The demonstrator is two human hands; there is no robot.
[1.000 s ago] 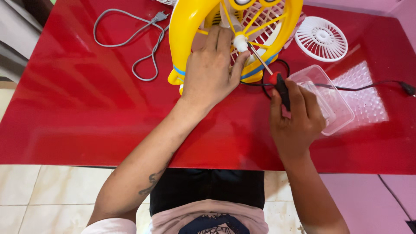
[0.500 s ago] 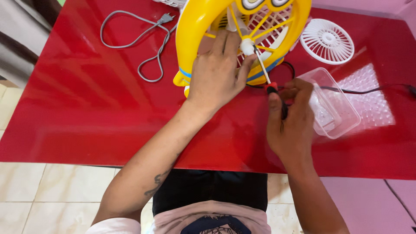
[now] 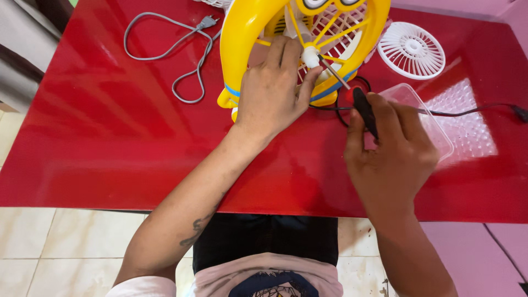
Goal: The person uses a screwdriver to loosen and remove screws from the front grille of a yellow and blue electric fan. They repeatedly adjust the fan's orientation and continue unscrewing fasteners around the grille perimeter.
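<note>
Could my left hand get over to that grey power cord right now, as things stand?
Probably yes. The left hand rests on the yellow fan, and the grey power cord lies just to its left on bare red table, nothing between them.
</note>
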